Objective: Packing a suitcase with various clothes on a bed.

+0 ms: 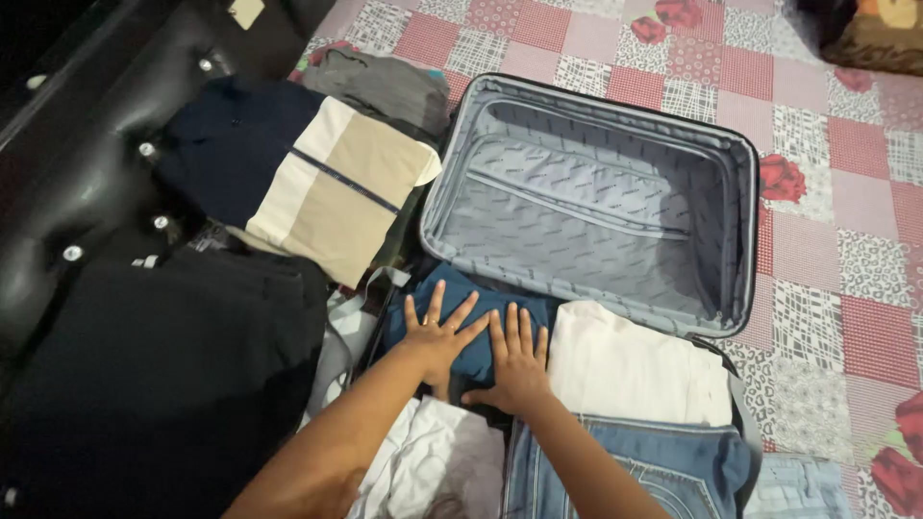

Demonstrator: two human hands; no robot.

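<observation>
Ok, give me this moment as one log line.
left hand flat on blue garment | right hand flat beside it | suitcase open | white garment alongside

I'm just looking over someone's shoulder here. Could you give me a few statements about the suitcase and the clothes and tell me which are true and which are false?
1. Both hands press flat on a folded dark blue garment. True: the left hand and right hand lie side by side on it.
2. The suitcase lid is zipped shut. False: it lies open, its grey lining showing.
3. A cream folded garment lies right of the blue one. True.
4. The jeans sit in the lid. False: they lie in the packed half, nearest the camera.
5. The bedcover is plain white. False: it is red-and-white patchwork with roses.
</observation>
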